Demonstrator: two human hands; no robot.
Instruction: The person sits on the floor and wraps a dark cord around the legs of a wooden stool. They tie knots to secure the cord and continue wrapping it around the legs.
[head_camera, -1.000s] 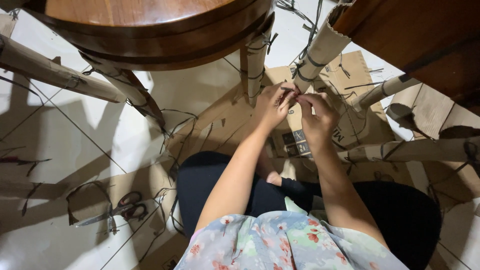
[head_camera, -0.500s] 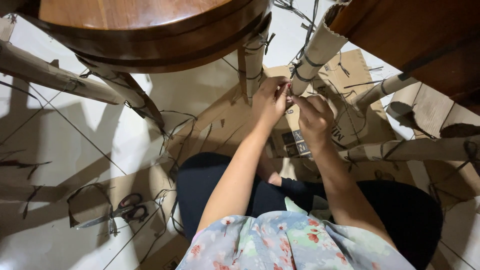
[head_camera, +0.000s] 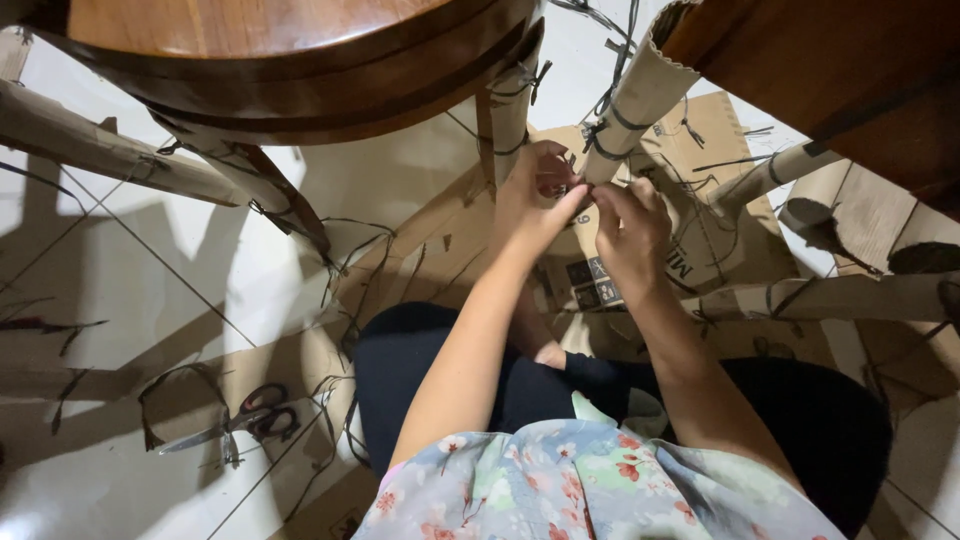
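Head view shows my left hand (head_camera: 535, 195) and right hand (head_camera: 630, 225) pinched narrow on a black tie at the cardboard-wrapped leg (head_camera: 640, 95), which slants up-right just beyond my fingertips.

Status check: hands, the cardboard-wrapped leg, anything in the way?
Left hand and right hand both pinching a dark tie at the cardboard-wrapped leg. Wrap on, tie ends loose. Nothing blocking; scissors lie on the floor, out of hand.
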